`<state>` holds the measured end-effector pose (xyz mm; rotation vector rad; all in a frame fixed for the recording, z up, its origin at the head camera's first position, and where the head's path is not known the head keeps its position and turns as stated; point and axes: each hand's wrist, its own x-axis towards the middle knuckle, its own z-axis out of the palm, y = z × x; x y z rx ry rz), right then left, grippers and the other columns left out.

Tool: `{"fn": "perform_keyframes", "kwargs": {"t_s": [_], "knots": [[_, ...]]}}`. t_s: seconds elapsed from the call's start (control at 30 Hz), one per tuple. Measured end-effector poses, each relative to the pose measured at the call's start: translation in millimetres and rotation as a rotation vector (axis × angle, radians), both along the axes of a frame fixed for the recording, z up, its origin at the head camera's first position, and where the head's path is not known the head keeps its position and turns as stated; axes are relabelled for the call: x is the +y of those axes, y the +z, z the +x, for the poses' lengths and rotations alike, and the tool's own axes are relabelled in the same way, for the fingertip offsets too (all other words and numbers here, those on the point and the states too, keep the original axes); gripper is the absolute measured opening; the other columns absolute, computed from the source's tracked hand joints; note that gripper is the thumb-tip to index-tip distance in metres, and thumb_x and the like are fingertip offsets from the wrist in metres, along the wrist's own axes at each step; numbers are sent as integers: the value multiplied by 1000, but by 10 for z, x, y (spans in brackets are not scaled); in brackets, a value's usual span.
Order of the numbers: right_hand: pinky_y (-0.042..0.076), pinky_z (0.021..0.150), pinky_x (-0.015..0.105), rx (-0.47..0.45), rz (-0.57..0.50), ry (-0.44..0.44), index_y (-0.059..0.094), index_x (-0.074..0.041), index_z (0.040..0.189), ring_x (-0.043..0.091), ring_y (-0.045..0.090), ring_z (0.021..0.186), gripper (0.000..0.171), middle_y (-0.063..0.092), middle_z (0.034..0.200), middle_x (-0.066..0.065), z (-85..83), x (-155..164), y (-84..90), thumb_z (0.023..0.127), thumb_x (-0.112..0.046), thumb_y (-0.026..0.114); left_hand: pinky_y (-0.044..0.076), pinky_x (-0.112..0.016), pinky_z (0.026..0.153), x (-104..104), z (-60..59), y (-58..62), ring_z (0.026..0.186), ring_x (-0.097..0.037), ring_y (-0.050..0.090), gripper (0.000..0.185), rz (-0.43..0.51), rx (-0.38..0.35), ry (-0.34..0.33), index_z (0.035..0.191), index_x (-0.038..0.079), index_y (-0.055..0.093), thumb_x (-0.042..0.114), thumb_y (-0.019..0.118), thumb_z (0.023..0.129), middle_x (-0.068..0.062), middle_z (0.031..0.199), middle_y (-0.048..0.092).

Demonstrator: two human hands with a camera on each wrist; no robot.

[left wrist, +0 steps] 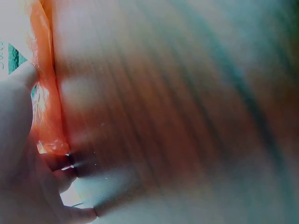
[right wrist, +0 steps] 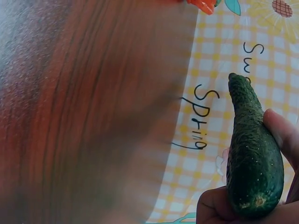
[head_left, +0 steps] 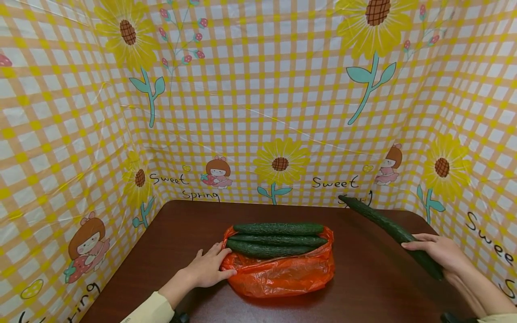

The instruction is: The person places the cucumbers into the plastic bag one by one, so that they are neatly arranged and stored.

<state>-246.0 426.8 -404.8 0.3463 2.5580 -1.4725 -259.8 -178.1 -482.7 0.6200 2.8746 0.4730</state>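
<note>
A long dark green cucumber [head_left: 381, 220] slants up and away from my right hand [head_left: 440, 253], which grips it near its close end. From the right wrist view, the blunt end of that cucumber [right wrist: 254, 172] faces the camera, with the thumb along one side and fingers curled round the other. Several more cucumbers [head_left: 278, 240] lie side by side in an orange-red plastic bag [head_left: 282, 278] on the table. At the bag's left end my left hand [head_left: 208, 267] rests with spread fingers, its thumb and index finger touching the plastic. The left wrist view also has this hand against the bag [left wrist: 49, 107].
The dark brown tabletop [head_left: 181, 229] surrounds the bag. Behind it and at both sides stands a checked cloth [head_left: 250, 116] printed with sunflowers, figures and lettering.
</note>
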Motion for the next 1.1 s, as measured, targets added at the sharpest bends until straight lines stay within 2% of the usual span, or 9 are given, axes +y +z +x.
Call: {"fn": "perform_keyframes", "kwargs": {"t_s": [0.37, 0.5, 0.6, 0.8, 1.1], "knots": [[59, 76, 44, 13, 17, 55, 23, 10, 155, 22, 71, 84, 92, 70, 107, 2, -24, -101, 70, 94, -43, 69, 19, -73, 113, 5, -1, 20, 152, -36, 26, 78, 4, -12, 1, 152, 15, 44, 66, 54, 94, -17, 163, 30], [58, 77, 44, 28, 38, 100, 22, 10, 155, 22, 71, 86, 90, 69, 117, 15, -26, -142, 92, 96, -42, 66, 18, -74, 112, 6, 3, 23, 152, -37, 26, 78, 7, -11, 0, 151, 14, 44, 66, 55, 94, -17, 163, 30], [58, 76, 44, 43, 41, 125, 23, 10, 154, 22, 71, 86, 88, 68, 120, 17, -31, -175, 101, 96, -40, 67, 18, -74, 112, 7, 4, 19, 152, -37, 26, 77, 9, -9, -2, 151, 14, 44, 65, 56, 94, -17, 163, 31], [58, 75, 44, 57, -3, 166, 32, 9, 152, 22, 71, 86, 80, 72, 105, 0, -64, -240, 110, 96, -36, 68, 18, -74, 112, 13, 11, 28, 152, -37, 26, 77, 10, -13, 1, 151, 14, 45, 65, 56, 94, -17, 162, 31], [58, 74, 43, 110, -42, 239, 56, -1, 136, 22, 69, 86, 53, 70, 104, 4, -107, -430, 151, 94, -28, 71, 18, -75, 112, 21, 22, 40, 152, -37, 26, 76, 12, -21, 5, 151, 15, 45, 64, 57, 94, -17, 163, 29]]}}
